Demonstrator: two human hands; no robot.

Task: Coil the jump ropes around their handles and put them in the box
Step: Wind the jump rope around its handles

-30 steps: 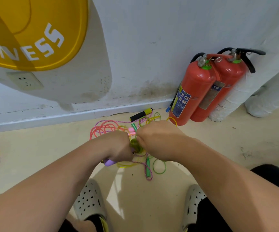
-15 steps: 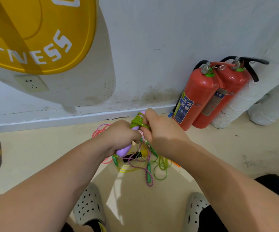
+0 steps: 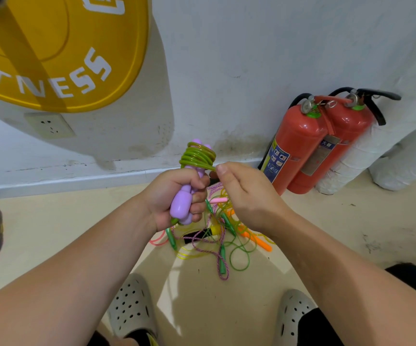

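Note:
My left hand (image 3: 174, 193) grips a pair of purple handles (image 3: 182, 206) held upright in front of me. A green rope (image 3: 197, 156) is wound in several turns around their upper ends. My right hand (image 3: 246, 196) pinches the rope's free strand right beside the coil. Below both hands a tangle of other jump ropes (image 3: 216, 240) lies on the floor, with green, pink, orange and black-and-yellow handles among the loops. No box is in view.
Two red fire extinguishers (image 3: 309, 146) stand against the white wall at the right, beside white wrapped pipes (image 3: 386, 156). A yellow round sign (image 3: 52, 51) and a wall socket (image 3: 49, 124) are at the left. My grey clogs (image 3: 132, 308) stand on the beige floor.
Both hands have risen from the pile with the purple handles. The green coil now stands clear above my left fist, and more of the ropes on the floor is uncovered.

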